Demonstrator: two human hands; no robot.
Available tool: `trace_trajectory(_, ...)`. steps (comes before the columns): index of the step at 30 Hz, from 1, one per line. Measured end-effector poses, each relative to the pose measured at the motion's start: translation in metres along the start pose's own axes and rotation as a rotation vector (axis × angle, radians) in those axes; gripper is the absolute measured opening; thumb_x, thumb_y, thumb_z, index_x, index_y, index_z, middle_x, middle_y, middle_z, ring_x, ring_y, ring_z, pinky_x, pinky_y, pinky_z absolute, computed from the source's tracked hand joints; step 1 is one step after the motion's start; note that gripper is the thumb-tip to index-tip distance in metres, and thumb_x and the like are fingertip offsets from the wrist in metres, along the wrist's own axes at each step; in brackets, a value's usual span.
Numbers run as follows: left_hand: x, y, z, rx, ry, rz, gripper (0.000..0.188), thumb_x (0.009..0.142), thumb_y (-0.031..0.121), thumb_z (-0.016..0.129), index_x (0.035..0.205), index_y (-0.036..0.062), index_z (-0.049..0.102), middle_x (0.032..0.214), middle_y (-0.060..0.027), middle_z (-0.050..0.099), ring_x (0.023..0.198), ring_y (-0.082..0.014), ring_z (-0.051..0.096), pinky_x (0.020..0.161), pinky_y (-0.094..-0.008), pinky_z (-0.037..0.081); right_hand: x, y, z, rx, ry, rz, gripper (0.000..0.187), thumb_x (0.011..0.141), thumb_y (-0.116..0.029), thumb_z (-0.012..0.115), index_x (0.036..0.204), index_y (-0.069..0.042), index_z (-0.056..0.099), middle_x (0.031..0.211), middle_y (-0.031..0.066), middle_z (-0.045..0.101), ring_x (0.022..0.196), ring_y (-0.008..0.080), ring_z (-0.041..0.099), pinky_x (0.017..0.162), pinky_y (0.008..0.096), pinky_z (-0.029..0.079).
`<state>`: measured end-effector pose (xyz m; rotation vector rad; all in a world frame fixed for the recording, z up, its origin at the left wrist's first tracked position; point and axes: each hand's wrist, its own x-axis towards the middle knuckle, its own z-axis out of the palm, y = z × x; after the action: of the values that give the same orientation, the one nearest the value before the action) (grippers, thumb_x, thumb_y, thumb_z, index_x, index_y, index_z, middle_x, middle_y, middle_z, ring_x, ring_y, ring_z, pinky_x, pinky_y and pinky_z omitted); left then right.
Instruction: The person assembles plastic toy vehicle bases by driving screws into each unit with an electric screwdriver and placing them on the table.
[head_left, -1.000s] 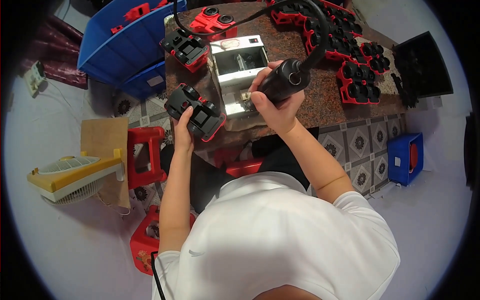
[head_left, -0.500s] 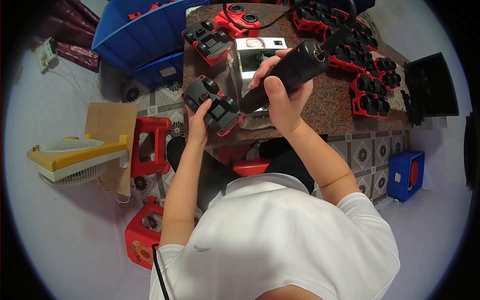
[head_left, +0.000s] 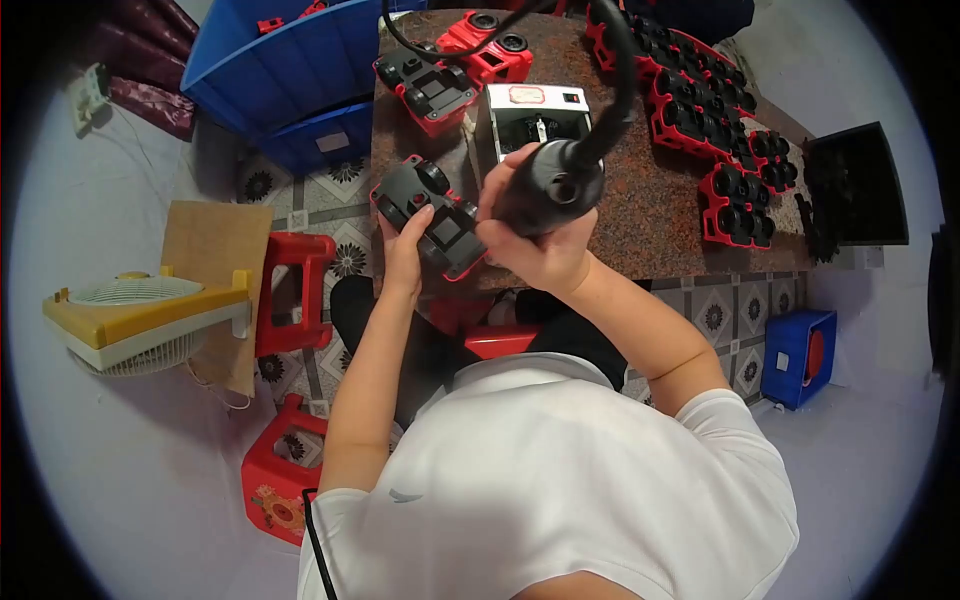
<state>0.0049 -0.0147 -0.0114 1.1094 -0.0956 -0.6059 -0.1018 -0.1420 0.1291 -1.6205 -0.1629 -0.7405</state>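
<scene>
My left hand (head_left: pixel 404 256) grips an upside-down toy car (head_left: pixel 447 238) with a grey underside, black wheels and red body, at the table's near edge. In my right hand (head_left: pixel 558 258) is a black corded electric screwdriver (head_left: pixel 548 190), fingers wrapped around its barrel. Its back end faces up at me, and its tip is hidden beneath the hand. Behind it stands a small white, open-fronted screw feeder (head_left: pixel 537 97), partly covered by the tool. Another overturned car (head_left: pixel 428 92) lies just beyond the held one, beside a red car body with wheels (head_left: pixel 487 50).
Many red and black toy cars (head_left: pixel 690 110) stand in rows on the right of the stone table (head_left: pixel 625 215). A dark monitor (head_left: pixel 860 185) is at the right end. Blue bins (head_left: pixel 270 70), red stools (head_left: pixel 293 290) and a yellow fan (head_left: pixel 140 310) stand left.
My right hand has brought the screwdriver left and tipped it more upright, its back end toward me. My left hand still holds the car, nearly in place.
</scene>
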Motion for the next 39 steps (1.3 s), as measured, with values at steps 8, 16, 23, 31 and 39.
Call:
trace_trajectory(8,-0.003,0.002,0.003,-0.037,-0.007,0.003,0.059,0.08,0.017,0.065,0.13,0.0095,0.035,0.116,-0.0082,0.048,0.107,-0.0188,0.049,0.092,-0.0326,0.042,0.013,0.01,0.004,-0.055,0.029,-0.061,0.048,0.073,0.005,0.065,0.115,0.002,0.042,0.08,0.0103,0.058,0.064,0.0116,0.054,0.06,0.0237,0.044)
trace_trajectory(16,0.0,-0.001,-0.001,-0.003,-0.016,0.021,0.058,0.079,0.017,0.066,0.129,0.0089,0.037,0.115,-0.0074,0.048,0.107,-0.0181,0.049,0.093,-0.0325,0.041,0.019,0.0,-0.003,0.058,0.009,-0.053,0.05,0.079,-0.014,0.069,0.117,-0.001,0.04,0.079,0.0094,0.057,0.062,0.0143,0.056,0.057,0.0256,0.048)
trace_trajectory(23,-0.003,0.003,0.001,0.022,0.015,-0.002,0.059,0.078,0.019,0.067,0.128,0.0086,0.037,0.117,-0.0076,0.048,0.107,-0.0184,0.048,0.093,-0.0323,0.039,0.006,-0.007,-0.053,-0.015,0.176,-0.16,0.052,0.074,-0.002,0.069,0.116,0.001,0.039,0.075,0.0094,0.058,0.063,0.0118,0.055,0.057,0.0231,0.043)
trace_trajectory(31,-0.001,0.001,-0.001,0.048,0.008,-0.013,0.059,0.078,0.019,0.066,0.129,0.009,0.037,0.117,-0.0075,0.047,0.108,-0.0187,0.047,0.093,-0.0321,0.039,-0.023,0.012,-0.055,0.042,0.265,-0.212,0.058,0.07,0.001,0.069,0.118,-0.004,0.038,0.081,0.0125,0.058,0.069,0.0131,0.057,0.059,0.0231,0.045)
trace_trajectory(39,-0.001,0.0,-0.002,0.032,-0.008,-0.001,0.059,0.078,0.019,0.066,0.128,0.0078,0.037,0.115,-0.0075,0.048,0.106,-0.0188,0.049,0.091,-0.0324,0.041,0.003,0.004,-0.056,-0.154,0.309,0.017,0.029,0.084,-0.005,0.056,0.109,0.001,0.042,0.077,0.0101,0.056,0.06,0.0153,0.057,0.058,0.0283,0.05)
